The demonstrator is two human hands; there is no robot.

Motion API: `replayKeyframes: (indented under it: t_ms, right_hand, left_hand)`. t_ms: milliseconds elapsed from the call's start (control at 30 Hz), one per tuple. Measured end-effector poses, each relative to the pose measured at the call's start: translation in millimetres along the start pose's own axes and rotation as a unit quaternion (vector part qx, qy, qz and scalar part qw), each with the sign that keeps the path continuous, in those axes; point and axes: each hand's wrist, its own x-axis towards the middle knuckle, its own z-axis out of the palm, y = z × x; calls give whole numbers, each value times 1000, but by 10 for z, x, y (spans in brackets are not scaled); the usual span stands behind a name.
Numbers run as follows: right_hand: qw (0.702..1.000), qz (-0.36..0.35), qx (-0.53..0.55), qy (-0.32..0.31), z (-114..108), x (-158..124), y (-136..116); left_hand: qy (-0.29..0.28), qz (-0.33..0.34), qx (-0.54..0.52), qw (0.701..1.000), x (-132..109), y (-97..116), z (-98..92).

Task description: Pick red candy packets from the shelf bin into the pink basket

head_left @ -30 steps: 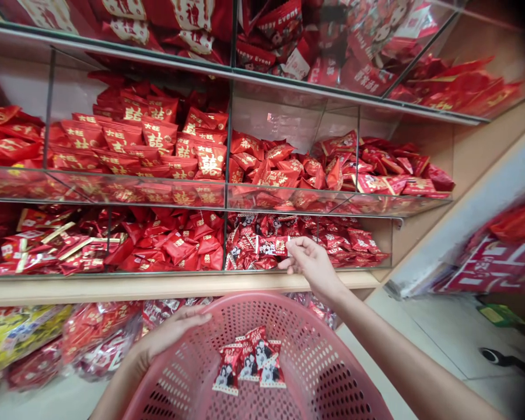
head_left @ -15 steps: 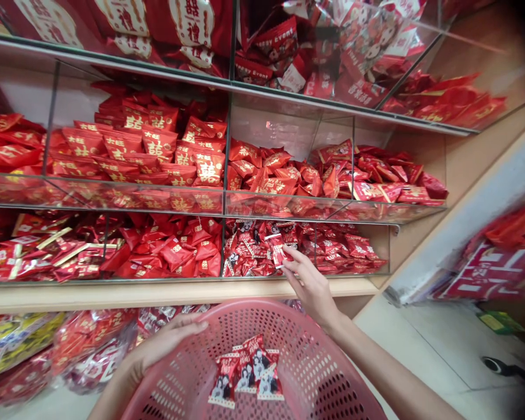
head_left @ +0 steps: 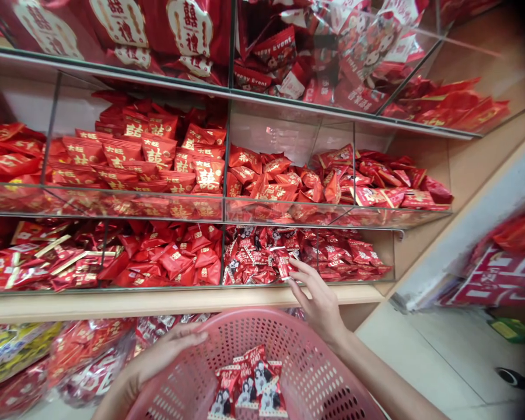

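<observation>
My left hand [head_left: 168, 353] grips the left rim of a pink perforated plastic basket [head_left: 262, 321], its thumb over the edge. Inside the basket lie several small red candy packets [head_left: 249, 382] with black-and-white couple figures and cream edges. My right hand [head_left: 317, 297] is stretched out beyond the basket to the lowest shelf, pinching a small red-and-white candy packet [head_left: 282, 263] by its right edge at the fingertips. Behind it is a compartment of similar candy packets [head_left: 249, 256], some with black-and-white figures.
Clear dividers and front panels [head_left: 131, 204] split the shelves into compartments of red packets. A wooden ledge [head_left: 114, 303] runs along the bottom. Bagged goods [head_left: 87, 361] lie beneath it at left. At right are a slanted wooden side panel, tiled floor [head_left: 420, 350] and red bags [head_left: 494, 274].
My right hand has moved slightly right and down with the candy packet, its fingers a little more spread. The view has shifted slightly; my left hand keeps its hold on the basket.
</observation>
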Motion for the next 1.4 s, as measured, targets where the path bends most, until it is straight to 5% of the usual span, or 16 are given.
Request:
replayKeyframes:
  t_ms: [100,267,400,600,967,1100,1233,1400]
  right_hand:
    - [980,152,114,58,16,79,-67]
    - [822,400,372,161,78,304,-186]
    - [744,473,439,176,92,356,-218]
    - [692,517,472,173,87,316,-205]
    - [671,560,467,134,114,440,-207]
    - [720,537,421,132,139,487,-181]
    - [773,476,401,126,168,559,-122]
    - [788,451,401,123,239,741,-56]
  left_hand:
    - [-8,11,5,1000,-9,13,2]
    - [22,17,30,999,10,-9,-29]
    - [51,12,52,997,53,-52,-64]
    - [51,14,60,997,65,-54,-61]
    - [33,4,41,999,8,28,-2]
    - [54,-4,42,998,8,30,-6]
    - [14,1,35,999,24,19,-9]
    - [-18,4,15,1000,19,38,8]
